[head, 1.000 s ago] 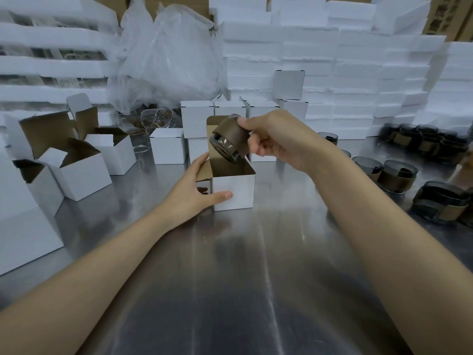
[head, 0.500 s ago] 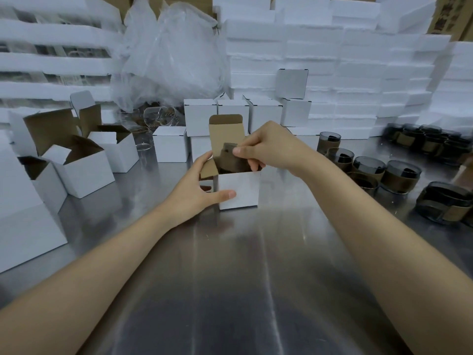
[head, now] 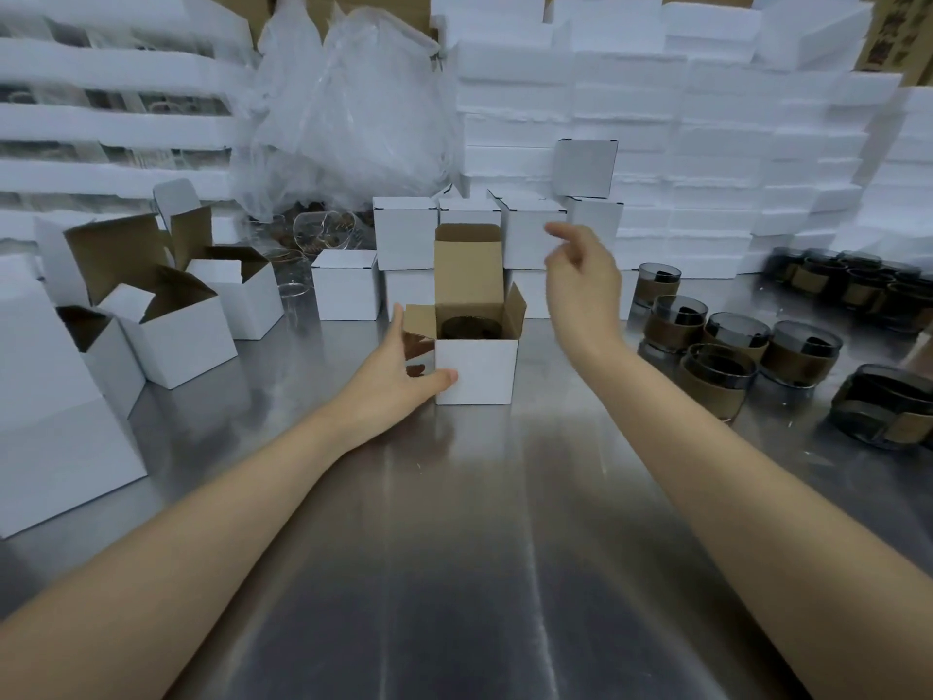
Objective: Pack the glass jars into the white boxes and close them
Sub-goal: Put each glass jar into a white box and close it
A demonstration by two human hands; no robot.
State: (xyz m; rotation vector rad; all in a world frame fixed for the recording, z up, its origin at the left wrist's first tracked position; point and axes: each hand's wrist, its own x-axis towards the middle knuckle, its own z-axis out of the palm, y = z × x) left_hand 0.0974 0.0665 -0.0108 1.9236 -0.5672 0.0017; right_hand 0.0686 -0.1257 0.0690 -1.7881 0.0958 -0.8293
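Steel table (head: 479, 548) looks slick, so the white box (head: 477, 368) could skid if the closing push comes hard. The left hand (head: 389, 381) grasps the box, thumb on its front face and fingers round the left side. The right hand (head: 585, 280) hovers up to the right, fingers loose, holding nothing. The tall lid (head: 468, 265) stands upright at the back. The dark jar (head: 472, 328) sits inside the box. The left flap (head: 419, 320) splays outward, and folding the lid first may trap it.

Jar (head: 471, 328) mostly hidden inside open box (head: 477, 368); right hand (head: 585, 280) fingertips motion-blurred; left hand (head: 389, 384) fingers partly behind box flap.
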